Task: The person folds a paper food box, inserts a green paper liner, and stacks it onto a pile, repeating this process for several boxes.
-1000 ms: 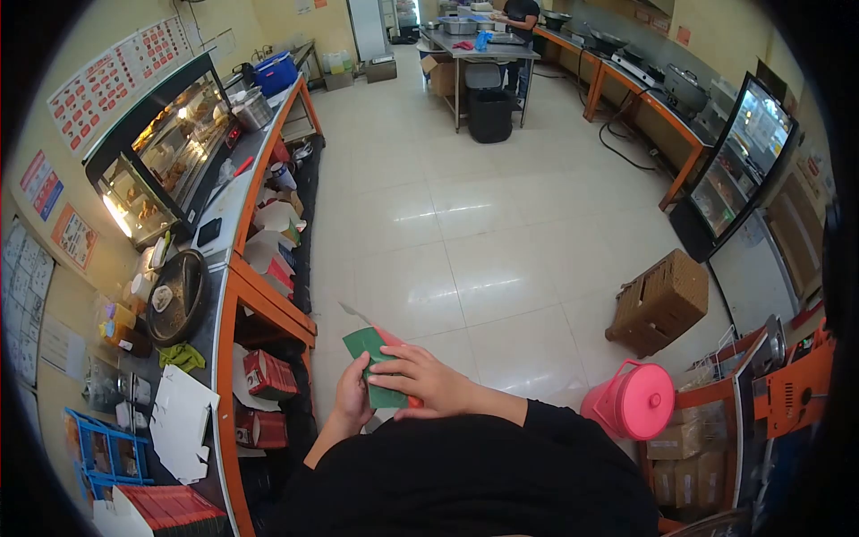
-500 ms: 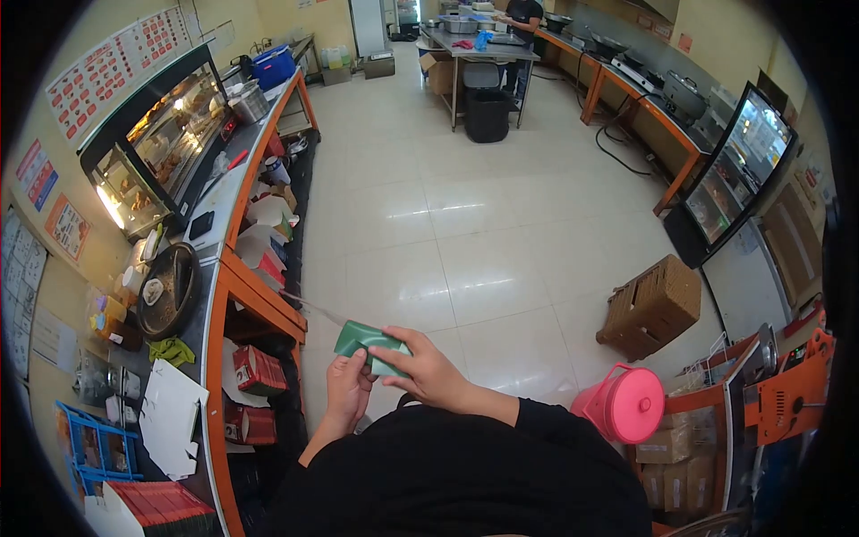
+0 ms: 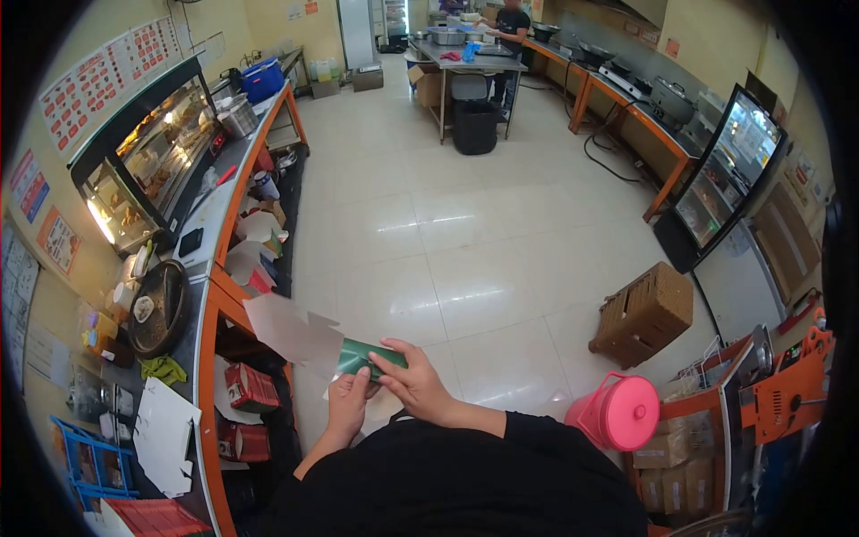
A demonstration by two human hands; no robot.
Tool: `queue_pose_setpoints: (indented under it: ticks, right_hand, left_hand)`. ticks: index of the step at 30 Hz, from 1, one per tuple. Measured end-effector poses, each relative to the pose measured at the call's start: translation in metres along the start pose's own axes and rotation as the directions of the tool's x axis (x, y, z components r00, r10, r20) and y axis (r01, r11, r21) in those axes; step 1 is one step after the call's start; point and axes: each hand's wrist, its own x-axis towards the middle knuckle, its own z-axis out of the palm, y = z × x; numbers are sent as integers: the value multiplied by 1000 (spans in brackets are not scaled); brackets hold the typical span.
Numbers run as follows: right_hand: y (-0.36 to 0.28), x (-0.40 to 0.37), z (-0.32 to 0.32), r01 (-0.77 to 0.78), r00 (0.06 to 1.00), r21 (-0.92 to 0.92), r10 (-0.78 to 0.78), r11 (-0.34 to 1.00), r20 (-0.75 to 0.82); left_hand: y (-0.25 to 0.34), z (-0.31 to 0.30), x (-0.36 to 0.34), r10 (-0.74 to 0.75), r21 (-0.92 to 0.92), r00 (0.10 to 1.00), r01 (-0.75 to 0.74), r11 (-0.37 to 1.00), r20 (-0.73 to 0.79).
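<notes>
Both hands grip a green-and-white cardboard food box, partly folded. Its pale inner side spreads out to the left, and a glossy green panel lies between the fingers. My left hand pinches the lower edge, thumb pointing up. My right hand wraps over the right end of the green panel, with fingers on top. The box is in the air in front of my body, beside the orange-edged counter. The palms and the underside of the box are hidden.
On the left counter stand a food warmer, a round dark tray, white cardboard sheets and stacked red cartons. A pink bucket and a brown crate are at right. A person stands by the far table.
The box has turned so its wide pale side now faces me and reaches left, where before mostly a thin edge showed. My view has shifted slightly.
</notes>
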Motion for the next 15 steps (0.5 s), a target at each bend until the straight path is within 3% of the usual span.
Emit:
queue_pose_setpoints:
  ticks: [1,2,5,8,11,12,15]
  right_hand:
    - [-5,2,-1,23,999,-33,-23,999,24]
    - [-7,2,-1,47,998,-64,-44,997,49]
    - [10,-7,12,-6,999,176,16,984,-52]
    - [17,-5,9,-342,900,600,436,723,-12]
    - [52,-9,7,-335,920,279,376,900,-108]
    - [55,-10,4,-306,922,357,368,883,-119]
    - [60,-17,-2,-381,919,387,389,840,62]
  left_hand:
    - [0,0,2,37,-66,999,-36,997,11]
    - [0,2,0,63,-12,997,-63,998,34]
    - [14,12,-4,74,109,995,-81,991,74]
    - [23,-3,-6,-41,175,999,36,984,29]
    - [15,-26,-13,-166,201,982,146,969,86]
    - [17,-22,-18,-212,241,975,191,951,64]
    - [19,-20,-21,-396,378,914,337,862,89]
